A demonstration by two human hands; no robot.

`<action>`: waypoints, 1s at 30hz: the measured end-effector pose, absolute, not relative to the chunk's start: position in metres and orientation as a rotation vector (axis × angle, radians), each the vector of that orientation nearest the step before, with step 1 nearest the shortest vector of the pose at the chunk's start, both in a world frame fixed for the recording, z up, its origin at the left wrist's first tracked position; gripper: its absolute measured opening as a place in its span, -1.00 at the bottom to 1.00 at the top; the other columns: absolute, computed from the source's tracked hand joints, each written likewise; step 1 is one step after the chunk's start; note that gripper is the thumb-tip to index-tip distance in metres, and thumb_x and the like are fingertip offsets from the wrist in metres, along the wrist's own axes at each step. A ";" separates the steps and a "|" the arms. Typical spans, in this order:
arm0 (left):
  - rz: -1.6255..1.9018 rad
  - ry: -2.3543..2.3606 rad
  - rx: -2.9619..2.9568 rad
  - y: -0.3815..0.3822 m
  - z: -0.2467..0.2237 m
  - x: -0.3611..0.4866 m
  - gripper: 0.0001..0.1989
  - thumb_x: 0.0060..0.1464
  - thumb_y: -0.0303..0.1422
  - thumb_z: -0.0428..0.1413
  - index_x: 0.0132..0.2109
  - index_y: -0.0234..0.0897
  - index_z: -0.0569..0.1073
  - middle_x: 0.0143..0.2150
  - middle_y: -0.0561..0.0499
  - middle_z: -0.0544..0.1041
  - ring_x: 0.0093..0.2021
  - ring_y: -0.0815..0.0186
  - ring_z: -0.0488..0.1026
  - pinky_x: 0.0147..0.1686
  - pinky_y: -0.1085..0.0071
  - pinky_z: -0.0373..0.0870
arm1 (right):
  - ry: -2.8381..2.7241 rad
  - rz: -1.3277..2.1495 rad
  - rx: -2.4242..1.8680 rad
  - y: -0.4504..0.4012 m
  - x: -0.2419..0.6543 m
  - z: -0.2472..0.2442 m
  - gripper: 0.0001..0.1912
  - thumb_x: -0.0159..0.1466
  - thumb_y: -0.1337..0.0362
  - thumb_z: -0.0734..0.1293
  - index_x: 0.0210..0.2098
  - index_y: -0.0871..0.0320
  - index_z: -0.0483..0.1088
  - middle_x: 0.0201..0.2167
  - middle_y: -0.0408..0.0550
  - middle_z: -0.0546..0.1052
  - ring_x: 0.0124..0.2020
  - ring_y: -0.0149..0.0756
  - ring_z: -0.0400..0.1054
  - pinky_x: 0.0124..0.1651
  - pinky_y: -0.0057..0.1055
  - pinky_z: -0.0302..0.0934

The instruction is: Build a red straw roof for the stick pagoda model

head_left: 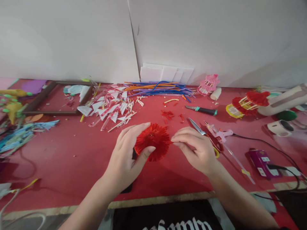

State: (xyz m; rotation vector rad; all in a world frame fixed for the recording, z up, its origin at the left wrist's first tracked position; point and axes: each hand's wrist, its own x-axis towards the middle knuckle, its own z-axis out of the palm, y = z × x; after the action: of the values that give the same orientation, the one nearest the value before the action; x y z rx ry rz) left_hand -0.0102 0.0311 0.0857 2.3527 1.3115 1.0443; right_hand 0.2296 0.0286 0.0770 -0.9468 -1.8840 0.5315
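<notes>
A round red fuzzy disc (pixel 153 140), its short strands fanning out from a centre, is held above the red table. My left hand (pixel 130 153) curls round its left side, thumb across the lower front and fingers behind the upper rim. At the disc's right edge, my right hand (pixel 192 147) has its thumb and fingertips pinched on a thin red fuzzy strand; whether this strand joins the disc I cannot tell. Scissors (pixel 197 126) with red and yellow handles lie beyond my right hand. Red fuzzy scraps (pixel 167 114) are scattered behind the disc. A dark object (pixel 127 189) is mostly hidden under my left hand.
Pink glue gun (pixel 219 132), utility knife (pixel 203 110), purple power strip (pixel 263 164) and white mug (pixel 280 127) are on the right. Coloured pipe cleaners (pixel 158 88) and plastic scraps (pixel 112 103) lie at the back. Red-yellow tiered model (pixel 247 103) stands right; dark frame (pixel 54 113) lies left.
</notes>
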 end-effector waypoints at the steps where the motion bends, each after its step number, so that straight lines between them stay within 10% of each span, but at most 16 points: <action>1: 1.017 1.373 2.314 0.032 0.084 -0.010 -0.54 0.33 -0.30 0.12 0.31 -0.20 0.30 0.24 -0.14 0.50 0.25 0.10 0.43 0.24 0.18 0.37 | -1.924 0.470 -0.941 0.032 0.229 0.077 -0.83 0.36 0.50 0.33 -0.15 0.18 0.53 -0.23 -0.01 0.61 -0.14 -0.33 0.48 -0.03 -0.37 0.41; 30: 0.888 1.412 2.070 0.037 0.078 0.000 -0.64 0.31 -0.27 0.12 0.22 -0.16 0.44 0.18 -0.06 0.59 0.15 0.14 0.55 0.19 0.10 0.47 | -2.258 0.070 -0.829 0.060 0.223 0.081 -0.76 0.42 0.44 0.24 -0.25 0.14 0.54 -0.26 0.02 0.54 -0.10 -0.22 0.38 -0.01 -0.24 0.39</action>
State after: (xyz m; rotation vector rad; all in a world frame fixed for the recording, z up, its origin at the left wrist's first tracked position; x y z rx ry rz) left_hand -0.0003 0.0372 0.0781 2.0700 1.4124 0.8884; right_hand 0.2228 0.0599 0.0811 -0.8294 -2.2583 0.0700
